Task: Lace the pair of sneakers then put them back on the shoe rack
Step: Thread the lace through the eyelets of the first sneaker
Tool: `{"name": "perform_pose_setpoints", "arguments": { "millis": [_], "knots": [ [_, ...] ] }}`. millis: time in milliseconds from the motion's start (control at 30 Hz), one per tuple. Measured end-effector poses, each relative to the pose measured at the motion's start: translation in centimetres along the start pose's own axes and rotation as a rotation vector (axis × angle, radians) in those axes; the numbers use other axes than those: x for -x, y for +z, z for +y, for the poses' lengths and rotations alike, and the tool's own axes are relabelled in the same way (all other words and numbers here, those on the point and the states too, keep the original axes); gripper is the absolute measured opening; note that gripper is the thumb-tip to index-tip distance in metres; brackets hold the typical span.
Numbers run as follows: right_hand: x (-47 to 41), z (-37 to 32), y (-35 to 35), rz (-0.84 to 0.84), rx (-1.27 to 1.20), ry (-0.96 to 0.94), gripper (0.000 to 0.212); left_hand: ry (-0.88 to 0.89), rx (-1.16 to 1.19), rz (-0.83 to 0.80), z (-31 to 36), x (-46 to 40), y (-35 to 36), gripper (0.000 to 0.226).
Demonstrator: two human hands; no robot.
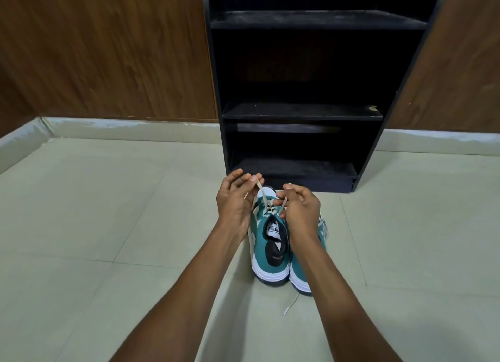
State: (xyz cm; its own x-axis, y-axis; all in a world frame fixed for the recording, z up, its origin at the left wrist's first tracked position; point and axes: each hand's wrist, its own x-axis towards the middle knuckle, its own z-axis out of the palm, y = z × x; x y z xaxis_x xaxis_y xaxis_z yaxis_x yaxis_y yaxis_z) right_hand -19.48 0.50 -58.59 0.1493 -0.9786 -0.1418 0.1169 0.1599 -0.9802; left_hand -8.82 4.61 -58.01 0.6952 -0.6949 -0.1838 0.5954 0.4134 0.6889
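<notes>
Two teal and white sneakers stand side by side on the floor, toes toward the black shoe rack (305, 112). The left sneaker (266, 250) is in full view; the right sneaker (299, 276) is mostly hidden under my right forearm. A cream lace (266, 200) runs through the left sneaker's front eyelets. My left hand (235, 199) pinches one lace end and holds it up and away. My right hand (300, 207) pinches the other end beside the eyelets. A loose lace end (290, 305) trails on the floor behind the right sneaker's heel.
The rack stands against a brown wood-panelled wall (108, 50), its three dusty shelves bare. Pale floor tiles (108, 213) spread to both sides, with a light skirting (121, 127) along the wall.
</notes>
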Motion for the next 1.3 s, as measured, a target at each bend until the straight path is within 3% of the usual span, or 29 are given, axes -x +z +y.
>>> {"name": "perform_pose_setpoints", "arguments": {
  "millis": [133,200,267,333,467,633,800,1000,1100,1300],
  "knots": [
    [1.8,1.1,0.0,0.000,0.046,-0.119,0.012,0.019,0.057,-0.027,0.3,0.5,0.7,0.034],
    [1.8,0.8,-0.1,-0.010,-0.131,0.026,0.015,0.027,0.087,-0.039,0.4,0.7,0.9,0.033],
    [1.8,-0.5,0.0,-0.057,-0.458,0.263,0.017,0.024,0.107,-0.046,0.7,0.9,1.1,0.033],
    [1.4,-1.8,0.0,-0.059,-0.544,0.291,0.017,0.025,0.112,-0.046,0.9,1.0,1.2,0.034],
    [1.5,-3.1,0.4,-0.019,-0.144,-0.067,0.018,0.047,0.104,-0.047,1.2,1.6,1.5,0.035],
    [2.5,-3.8,0.0,-0.043,-0.131,-0.218,0.014,0.098,0.033,-0.048,1.8,1.7,1.5,0.035],
    [1.4,-3.5,0.6,-0.098,0.008,-0.063,0.012,0.200,-0.158,-0.086,1.7,2.2,1.4,0.034],
    [1.3,-4.0,0.1,-0.447,0.180,0.025,0.013,0.302,-0.534,-0.303,1.9,1.3,0.9,0.023],
    [0.7,-4.0,-0.3,-0.445,0.253,-0.032,0.014,0.288,-0.651,-0.443,2.5,0.8,0.6,0.020],
    [-0.8,-4.0,-1.2,-0.437,0.309,-0.120,0.016,0.309,-0.885,-0.457,1.8,0.1,-0.7,0.015]
  ]
}}
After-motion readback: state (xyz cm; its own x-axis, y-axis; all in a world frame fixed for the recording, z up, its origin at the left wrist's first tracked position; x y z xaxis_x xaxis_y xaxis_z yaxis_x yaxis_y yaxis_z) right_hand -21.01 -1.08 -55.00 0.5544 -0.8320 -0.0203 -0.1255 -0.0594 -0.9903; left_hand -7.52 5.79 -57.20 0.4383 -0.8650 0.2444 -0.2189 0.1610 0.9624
